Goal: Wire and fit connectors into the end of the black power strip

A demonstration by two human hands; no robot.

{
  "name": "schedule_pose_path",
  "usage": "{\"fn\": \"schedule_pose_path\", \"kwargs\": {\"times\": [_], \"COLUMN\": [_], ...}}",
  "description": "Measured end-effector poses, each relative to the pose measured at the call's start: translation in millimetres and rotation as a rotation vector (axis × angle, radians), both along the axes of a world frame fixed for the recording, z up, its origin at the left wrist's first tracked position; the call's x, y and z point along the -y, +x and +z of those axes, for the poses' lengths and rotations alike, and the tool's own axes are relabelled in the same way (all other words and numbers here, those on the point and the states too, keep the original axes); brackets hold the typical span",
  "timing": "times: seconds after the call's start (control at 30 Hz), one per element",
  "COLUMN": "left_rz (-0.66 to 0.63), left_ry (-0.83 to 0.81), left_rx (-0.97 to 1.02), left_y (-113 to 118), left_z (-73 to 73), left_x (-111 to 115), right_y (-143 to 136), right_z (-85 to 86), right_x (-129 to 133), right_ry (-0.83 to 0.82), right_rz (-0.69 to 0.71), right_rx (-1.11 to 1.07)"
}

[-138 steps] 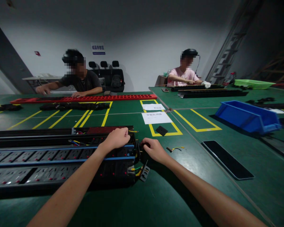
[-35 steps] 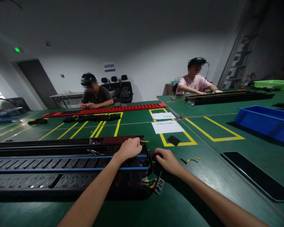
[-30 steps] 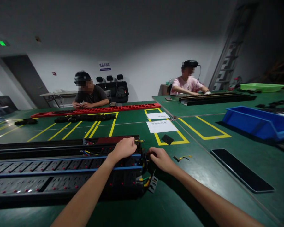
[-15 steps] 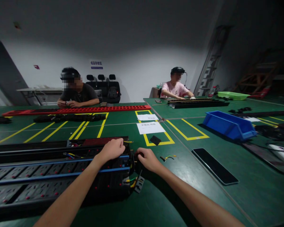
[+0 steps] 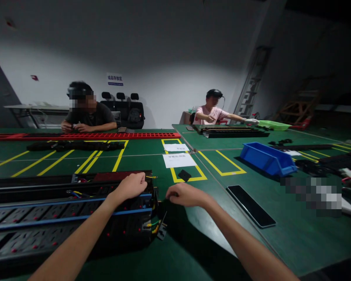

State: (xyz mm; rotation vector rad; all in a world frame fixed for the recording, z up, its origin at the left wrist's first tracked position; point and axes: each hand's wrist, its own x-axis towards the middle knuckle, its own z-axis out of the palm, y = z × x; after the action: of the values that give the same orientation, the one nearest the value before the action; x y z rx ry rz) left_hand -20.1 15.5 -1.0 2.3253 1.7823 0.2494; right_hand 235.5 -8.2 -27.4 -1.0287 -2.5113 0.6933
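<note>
Several long black power strips (image 5: 43, 212) lie side by side, with rows of sockets, red dots and blue edges on the nearer ones. My left hand (image 5: 131, 185) is closed over the right end of a farther strip, its fingertips hidden. Just right of the strip ends, my right hand (image 5: 183, 194) hovers with its fingers curled into a pinch. Whatever lies between them, if anything, is too small to make out. Below it, a small grey end plate (image 5: 162, 232) hangs beside yellow and green wires (image 5: 153, 225) at a strip's open end.
A phone (image 5: 251, 206) and a blue bin (image 5: 266, 159) lie to the right. A small black piece (image 5: 184, 175) sits near paper sheets (image 5: 179, 160). A long red rail (image 5: 140, 136) crosses the far side, where two people sit. Another person's hand shows at the right edge.
The view has swung slightly right. My right hand has drawn a little away from the strip ends; my left hand stays put. The far-right person now reaches toward the green tray.
</note>
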Motion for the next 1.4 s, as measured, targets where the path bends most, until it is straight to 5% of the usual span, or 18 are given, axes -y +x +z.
{"fn": "schedule_pose_path", "kwargs": {"times": [0.17,0.27,0.37,0.57,1.2,1.4], "left_rz": [-0.020,-0.032,-0.035,-0.037,-0.056,-0.059], "left_ry": [-0.014,-0.015,-0.022,-0.027,-0.009,-0.003], "left_rx": [-0.007,-0.012,-0.021,-0.018,-0.014,-0.029], "left_y": [-1,-1,-1,-3,-2,-2], "left_z": [0.1,0.3,0.4,-1.1,-2.3,-4.2], "left_x": [-2,-3,-5,-6,-6,-8], "right_y": [52,74,85,77,30,48], "right_z": [26.0,15.8,-3.1,-25.0,-30.6,-30.9], "right_x": [7,16,24,27,44,34], "right_ry": [0.018,0.093,0.130,0.128,0.167,0.240], "right_rz": [-0.213,-0.379,-0.393,-0.344,-0.248,-0.438], "right_rx": [0.033,0.125,0.148,0.089,-0.025,-0.174]}}
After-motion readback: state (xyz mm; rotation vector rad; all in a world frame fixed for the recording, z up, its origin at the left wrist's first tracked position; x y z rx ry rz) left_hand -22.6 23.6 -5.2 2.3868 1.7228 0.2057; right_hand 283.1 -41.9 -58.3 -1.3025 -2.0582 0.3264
